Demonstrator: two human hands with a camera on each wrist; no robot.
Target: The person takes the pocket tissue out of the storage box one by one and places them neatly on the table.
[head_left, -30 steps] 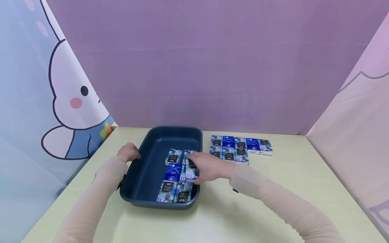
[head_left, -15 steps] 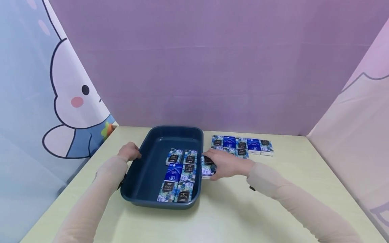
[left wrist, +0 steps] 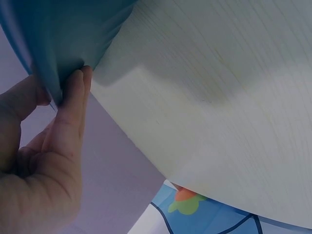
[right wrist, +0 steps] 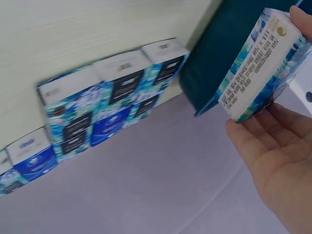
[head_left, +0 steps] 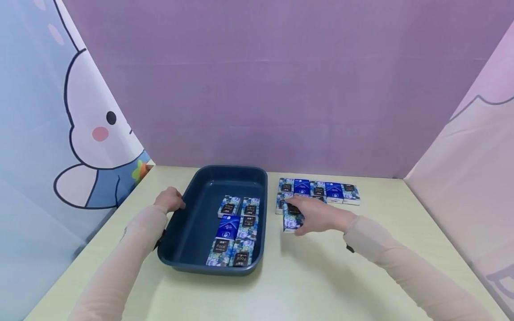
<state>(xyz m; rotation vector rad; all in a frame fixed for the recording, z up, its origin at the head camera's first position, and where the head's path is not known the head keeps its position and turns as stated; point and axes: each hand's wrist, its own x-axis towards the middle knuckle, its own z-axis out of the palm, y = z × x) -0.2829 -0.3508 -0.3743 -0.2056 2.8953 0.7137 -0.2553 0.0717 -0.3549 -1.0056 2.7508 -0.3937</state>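
A: What do the two hands do?

B: The right hand (head_left: 317, 215) holds one floral pack (head_left: 292, 222) between the thumb and the fingers, which are spread only as wide as the pack requires. The left hand (head_left: 170, 200) pinches the left rim of the blue tray (head_left: 194, 223), thumb and fingers on its two sides.

A: Where is the held pack, exactly?

B: It is outside the tray, to the right of it, and it seems to be lifted above the counter (head_left: 201, 298). In the right wrist view it is apart from the other packs.

A: How much is done, then?

B: On the counter, beyond the right hand, eight packs (head_left: 317, 188) lie close together in two rows, five at the back and three in front. The hand covers a part of the front row in the head view, but the right wrist view shows its three packs.

A: And what is left?

B: Six packs (head_left: 247, 227) are visible in the tray, toward its right side, one of them plain blue. The front row is shorter than the back one, so the work looks half advanced, not finished.
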